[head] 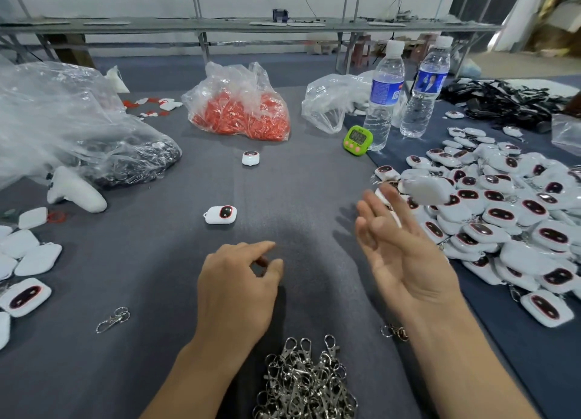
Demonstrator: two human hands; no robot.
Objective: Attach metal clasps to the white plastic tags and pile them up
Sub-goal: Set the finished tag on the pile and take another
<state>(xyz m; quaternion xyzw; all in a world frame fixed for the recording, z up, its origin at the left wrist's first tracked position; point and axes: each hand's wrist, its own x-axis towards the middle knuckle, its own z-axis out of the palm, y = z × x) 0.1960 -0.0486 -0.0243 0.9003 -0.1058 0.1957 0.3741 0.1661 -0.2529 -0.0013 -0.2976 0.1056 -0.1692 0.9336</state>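
Note:
My right hand (402, 245) is raised over the table with palm up and fingers straight, holding nothing. Just beyond its fingertips a blurred white tag (424, 189) is in the air above the big pile of white tags (515, 223) on the right. My left hand (235, 280) hovers low over the grey table (298, 198), fingers loosely curled, with nothing visible in it. A heap of metal clasps (305, 384) lies at the near edge between my forearms. Two single tags (220, 214) (251, 158) lie in the middle. More white tags (25, 261) lie at the left.
A loose clasp (113, 319) lies at the left, another (394, 331) by my right wrist. A bag of red parts (242, 107), clear plastic bags (63, 120), a white controller (75, 190), a green timer (358, 139) and two water bottles (383, 98) (424, 88) stand farther back.

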